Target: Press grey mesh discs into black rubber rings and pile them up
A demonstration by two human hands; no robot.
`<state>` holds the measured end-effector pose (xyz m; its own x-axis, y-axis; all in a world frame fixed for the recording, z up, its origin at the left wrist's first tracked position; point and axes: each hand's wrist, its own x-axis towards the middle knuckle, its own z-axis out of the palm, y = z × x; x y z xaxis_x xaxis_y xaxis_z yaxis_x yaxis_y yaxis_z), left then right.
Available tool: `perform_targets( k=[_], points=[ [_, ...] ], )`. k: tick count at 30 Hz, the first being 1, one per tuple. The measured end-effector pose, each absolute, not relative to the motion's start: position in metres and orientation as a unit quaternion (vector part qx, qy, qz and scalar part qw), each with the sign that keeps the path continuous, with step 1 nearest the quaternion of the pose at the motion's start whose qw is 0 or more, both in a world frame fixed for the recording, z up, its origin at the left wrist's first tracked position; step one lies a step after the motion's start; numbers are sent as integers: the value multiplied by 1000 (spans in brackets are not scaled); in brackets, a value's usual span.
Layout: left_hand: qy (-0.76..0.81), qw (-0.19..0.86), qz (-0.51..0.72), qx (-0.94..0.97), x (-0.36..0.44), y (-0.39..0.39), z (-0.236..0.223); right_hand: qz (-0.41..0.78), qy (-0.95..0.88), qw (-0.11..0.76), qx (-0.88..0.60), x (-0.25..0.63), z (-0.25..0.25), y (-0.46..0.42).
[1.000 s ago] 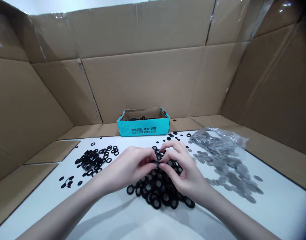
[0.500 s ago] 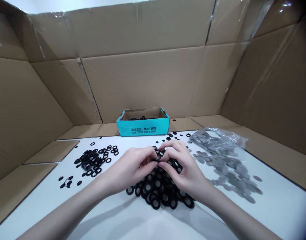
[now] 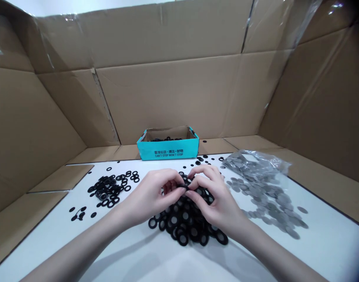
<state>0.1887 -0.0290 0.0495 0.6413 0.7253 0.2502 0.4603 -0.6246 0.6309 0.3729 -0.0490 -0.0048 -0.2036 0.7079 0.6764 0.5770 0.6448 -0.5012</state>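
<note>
Black round piece [image 3: 183, 187], centre frame, sits pinched between left hand [image 3: 155, 192] and right hand [image 3: 215, 197] fingers; uneven pressure could drop it among the heaped black, grey-centred rings [image 3: 185, 224] below.

Matt, creased brown cardboard walls [image 3: 173, 94] are crossed by glossy clear plastic tape [image 3: 303, 29] at upper right. The turquoise printed paperboard box [image 3: 167, 151] at centre is smoothly finished. At right, thin matt grey discs [image 3: 273, 201] are partly covered by a shiny, wrinkled transparent plastic bag [image 3: 280, 166]. Smooth black grey-centred rings [image 3: 183, 237] are heaped on a smooth white tabletop [image 3: 132, 254].
</note>
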Motion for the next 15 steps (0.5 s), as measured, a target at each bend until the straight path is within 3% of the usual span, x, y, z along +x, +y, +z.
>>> perform_targets(
  k=[10, 15],
  points=[
    [350, 254, 247, 867, 190, -29, 49, 56, -780, 481, -396, 373, -4, -51],
    [333, 275, 258, 865, 189, -31, 51, 133, -763, 501, -386, 374, -3, -50]
  ],
)
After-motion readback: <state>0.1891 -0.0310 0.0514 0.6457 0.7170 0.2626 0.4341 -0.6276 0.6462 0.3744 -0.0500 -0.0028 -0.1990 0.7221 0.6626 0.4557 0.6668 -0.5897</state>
